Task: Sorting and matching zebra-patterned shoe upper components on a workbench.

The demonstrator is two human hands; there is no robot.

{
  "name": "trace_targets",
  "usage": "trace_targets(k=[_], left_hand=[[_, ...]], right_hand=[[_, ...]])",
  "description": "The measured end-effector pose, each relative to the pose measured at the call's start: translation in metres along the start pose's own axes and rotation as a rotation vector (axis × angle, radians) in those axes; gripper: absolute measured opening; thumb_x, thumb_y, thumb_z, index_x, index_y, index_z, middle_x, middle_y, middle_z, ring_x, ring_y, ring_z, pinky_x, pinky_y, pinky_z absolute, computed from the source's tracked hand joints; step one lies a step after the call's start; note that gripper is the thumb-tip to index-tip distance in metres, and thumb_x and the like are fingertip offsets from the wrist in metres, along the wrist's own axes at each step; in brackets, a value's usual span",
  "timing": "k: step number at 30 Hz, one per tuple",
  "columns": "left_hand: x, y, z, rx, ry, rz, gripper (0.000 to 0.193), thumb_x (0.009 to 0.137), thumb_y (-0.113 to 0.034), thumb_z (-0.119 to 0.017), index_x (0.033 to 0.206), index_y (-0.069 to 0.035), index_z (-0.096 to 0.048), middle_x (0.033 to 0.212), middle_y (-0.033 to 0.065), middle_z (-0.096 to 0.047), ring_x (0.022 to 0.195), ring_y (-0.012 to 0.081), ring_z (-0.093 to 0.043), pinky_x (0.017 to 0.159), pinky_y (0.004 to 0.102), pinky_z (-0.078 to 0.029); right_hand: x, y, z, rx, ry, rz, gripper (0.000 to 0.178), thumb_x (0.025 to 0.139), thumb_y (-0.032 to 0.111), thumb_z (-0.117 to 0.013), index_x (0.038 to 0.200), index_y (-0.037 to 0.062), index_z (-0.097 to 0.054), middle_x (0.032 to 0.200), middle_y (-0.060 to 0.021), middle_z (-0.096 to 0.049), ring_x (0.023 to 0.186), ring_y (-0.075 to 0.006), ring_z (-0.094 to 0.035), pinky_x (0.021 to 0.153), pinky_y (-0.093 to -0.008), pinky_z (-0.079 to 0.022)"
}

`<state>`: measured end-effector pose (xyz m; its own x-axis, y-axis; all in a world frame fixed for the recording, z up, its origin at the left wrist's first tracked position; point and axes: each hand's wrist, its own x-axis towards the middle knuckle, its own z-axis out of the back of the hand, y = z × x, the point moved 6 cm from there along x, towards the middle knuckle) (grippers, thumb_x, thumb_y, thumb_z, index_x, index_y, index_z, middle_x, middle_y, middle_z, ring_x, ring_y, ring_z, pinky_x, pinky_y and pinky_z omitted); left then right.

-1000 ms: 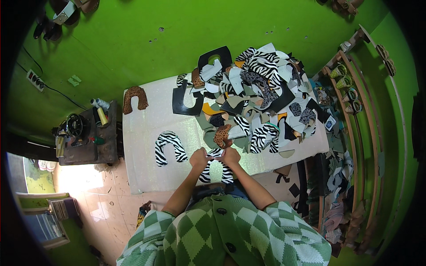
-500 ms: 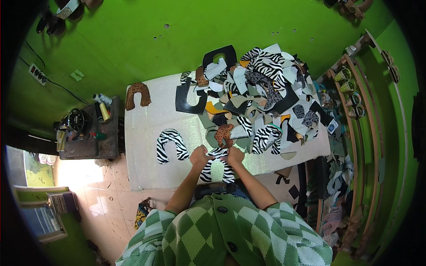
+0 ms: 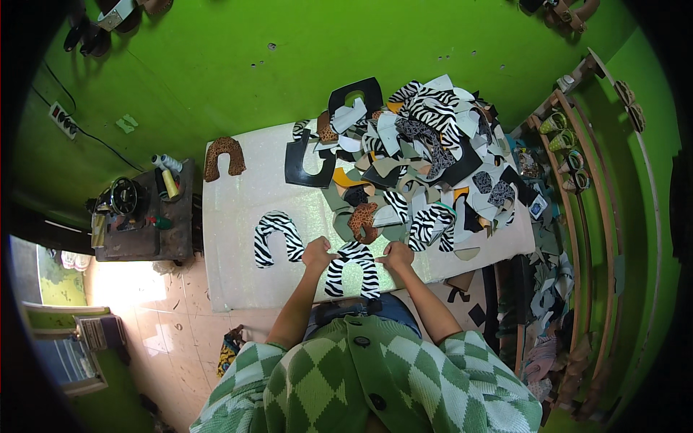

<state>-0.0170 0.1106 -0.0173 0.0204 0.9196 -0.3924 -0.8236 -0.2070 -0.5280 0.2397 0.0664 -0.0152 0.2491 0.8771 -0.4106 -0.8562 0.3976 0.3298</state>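
Observation:
A zebra-print arch-shaped cut piece [image 3: 356, 252] lies on the pale table in front of my body, its two legs toward me. Beside its left edge is my left hand [image 3: 317, 255], fingers loosely curled and thumb stretched toward the piece. On the other side, my right hand [image 3: 398, 256] has its thumb pointing at the piece's right edge. Neither hand shows a grip on it; whether the thumb tips touch it is too small to tell. A second zebra-print arch [image 3: 274, 219] lies left of my left hand. Farther off, at the table's back left, sits a leopard-print arch [image 3: 214, 163].
A large heap of cut scraps [image 3: 429, 148] covers the table's [image 3: 238, 198] back right. A leopard-print scrap [image 3: 363, 222] lies just beyond my hands. To the left stands a dark sewing machine table [image 3: 137, 244] with thread cones [image 3: 171, 182]. Wooden racks with sandals [image 3: 561, 140] line the right wall.
Both hands have moved apart, the left slightly leftward and the right to the right. They have come off the top of the zebra-print piece, which lies flat in nearly the same place.

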Motion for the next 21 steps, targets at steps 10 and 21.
trace_targets(k=[10,21], left_hand=[[0.000,0.021,-0.001,-0.206,0.033,-0.060,0.030,0.065,-0.015,-0.077,0.091,-0.013,-0.063,0.087,0.0012,-0.067,0.082,0.0189,-0.064,0.068,0.0316,-0.048],[-0.025,-0.002,0.004,0.036,-0.103,0.006,0.036,0.065,-0.017,-0.078,0.095,-0.010,-0.060,0.092,0.0080,-0.065,0.086,0.0256,-0.063,0.070,0.0367,-0.049]], right_hand=[[-0.008,0.005,-0.014,0.292,-0.057,0.113,0.027,0.065,0.018,-0.075,0.083,0.0021,-0.064,0.070,-0.0090,-0.064,0.066,-0.0229,-0.063,0.064,-0.0331,-0.049],[-0.024,0.037,-0.027,0.246,-0.148,-0.018,0.035,0.064,0.026,-0.078,0.088,0.0061,-0.064,0.072,-0.0067,-0.066,0.073,-0.0244,-0.065,0.070,-0.0358,-0.049]])
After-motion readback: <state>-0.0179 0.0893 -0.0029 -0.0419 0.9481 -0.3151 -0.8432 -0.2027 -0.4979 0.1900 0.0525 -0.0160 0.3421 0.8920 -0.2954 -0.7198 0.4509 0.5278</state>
